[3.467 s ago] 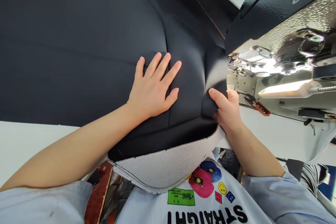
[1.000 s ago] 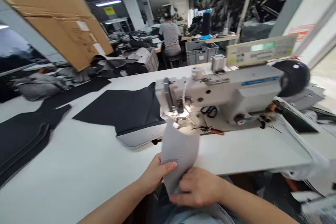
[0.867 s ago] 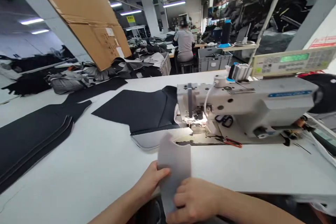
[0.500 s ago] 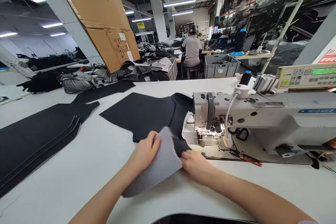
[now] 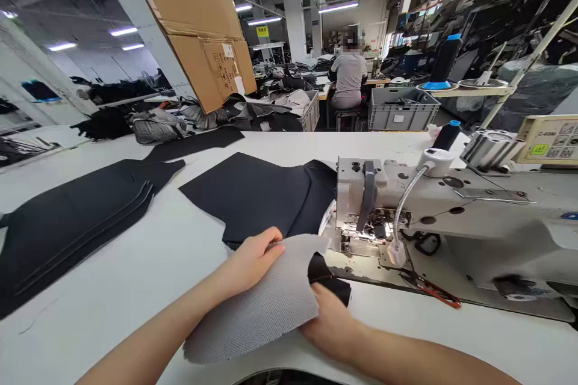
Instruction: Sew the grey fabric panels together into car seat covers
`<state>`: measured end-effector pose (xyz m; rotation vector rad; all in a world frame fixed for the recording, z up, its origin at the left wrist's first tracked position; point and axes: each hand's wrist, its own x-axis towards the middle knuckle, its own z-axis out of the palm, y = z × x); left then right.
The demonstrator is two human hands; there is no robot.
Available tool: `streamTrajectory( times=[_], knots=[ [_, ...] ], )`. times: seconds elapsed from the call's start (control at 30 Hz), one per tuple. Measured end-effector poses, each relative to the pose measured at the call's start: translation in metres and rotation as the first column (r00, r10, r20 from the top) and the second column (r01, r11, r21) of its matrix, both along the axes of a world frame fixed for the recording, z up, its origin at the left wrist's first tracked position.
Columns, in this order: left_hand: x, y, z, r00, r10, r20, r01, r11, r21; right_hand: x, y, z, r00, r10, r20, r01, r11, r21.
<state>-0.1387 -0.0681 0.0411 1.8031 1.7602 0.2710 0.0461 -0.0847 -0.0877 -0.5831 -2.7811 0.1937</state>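
Observation:
My left hand (image 5: 255,258) is closed on the upper edge of a fabric piece (image 5: 266,307) whose grey mesh underside faces up. The thumb lies on top of the mesh and the fingers curl behind it. At the piece's right edge my right hand (image 5: 332,325) is closed, its fingertips partly hidden behind the fabric; a folded black part (image 5: 332,283) shows just above it. Beyond both hands a larger black fabric panel (image 5: 266,192) lies flat and reaches the head of the sewing machine (image 5: 374,192). The lit needle area stands to the right of the fabric.
Orange-handled snips (image 5: 436,293) lie on the machine bed. More black panels (image 5: 90,210) rest on the white table (image 5: 171,264) at left. Thread cones (image 5: 445,63) stand behind the machine. Farther back are a grey crate (image 5: 401,111), a cardboard sheet (image 5: 212,66) and a seated person (image 5: 348,75).
The grey-faced piece has been folded further open toward me and shows more mesh. My right hand has moved down, nearer to me. The view has turned slightly left.

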Motion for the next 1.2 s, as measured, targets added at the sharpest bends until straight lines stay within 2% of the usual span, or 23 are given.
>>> streamTrajectory(
  times=[0.07,0.13,0.2,0.27,0.3,0.37,0.43,0.47,0.57,0.63,0.7,0.77,0.83,1.0,1.13,1.2],
  knots=[
    [0.006,-0.006,-0.031,0.977,0.012,-0.211,-0.017,1.000,-0.021,0.005,-0.016,-0.011,0.996,0.090,-0.009,-0.088,0.992,0.095],
    [0.013,-0.005,-0.063,0.939,0.000,-0.344,-0.004,1.000,-0.012,0.018,-0.023,-0.008,0.991,0.134,0.030,-0.133,0.991,-0.007],
    [0.018,0.000,-0.083,0.936,-0.005,-0.352,0.016,0.999,0.029,0.033,-0.020,0.005,0.983,0.176,0.061,-0.162,0.969,-0.186],
    [0.021,0.004,-0.088,0.965,-0.012,-0.262,0.025,0.999,0.048,0.043,-0.007,0.020,0.980,0.196,0.020,-0.172,0.902,-0.395],
    [0.021,0.004,-0.086,0.978,-0.024,-0.206,0.034,0.999,0.042,0.046,0.001,0.027,0.988,0.154,-0.013,-0.140,0.852,-0.504],
    [0.019,-0.004,-0.080,0.987,-0.072,-0.141,0.077,0.997,0.032,0.048,0.018,0.037,0.999,-0.030,-0.022,0.007,0.735,-0.678],
    [0.018,-0.019,-0.080,0.968,-0.121,-0.221,0.132,0.991,0.035,0.048,0.034,0.041,0.975,-0.218,0.050,0.183,0.645,-0.742],
    [0.018,-0.028,-0.082,0.939,-0.144,-0.314,0.163,0.986,0.037,0.047,0.039,0.041,0.956,-0.280,0.090,0.254,0.632,-0.732],
    [0.017,-0.050,-0.098,0.784,-0.247,-0.569,0.322,0.946,0.034,0.044,0.049,0.040,0.904,-0.393,0.169,0.407,0.669,-0.622],
    [0.015,-0.056,-0.107,0.708,-0.323,-0.628,0.476,0.875,0.086,0.041,0.049,0.038,0.849,-0.483,0.213,0.519,0.693,-0.500],
    [0.011,-0.055,-0.112,0.675,-0.379,-0.633,0.598,0.783,0.169,0.040,0.047,0.037,0.808,-0.537,0.241,0.588,0.711,-0.387],
    [0.007,-0.050,-0.112,0.659,-0.425,-0.621,0.669,0.708,0.226,0.040,0.043,0.035,0.798,-0.545,0.257,0.602,0.737,-0.307],
    [0.004,-0.046,-0.111,0.650,-0.460,-0.605,0.706,0.660,0.257,0.041,0.041,0.032,0.801,-0.541,0.257,0.596,0.765,-0.246],
    [-0.002,-0.041,-0.111,0.643,-0.503,-0.577,0.733,0.623,0.274,0.042,0.046,0.027,0.796,-0.557,0.236,0.596,0.791,-0.141],
    [-0.008,-0.036,-0.103,0.530,-0.593,-0.606,0.834,0.493,0.247,0.035,0.046,0.027,0.804,-0.539,0.252,0.569,0.820,-0.061],
    [-0.005,-0.034,-0.096,0.496,-0.611,-0.617,0.861,0.440,0.257,0.032,0.043,0.028,0.809,-0.529,0.256,0.550,0.835,-0.015]
  ],
)
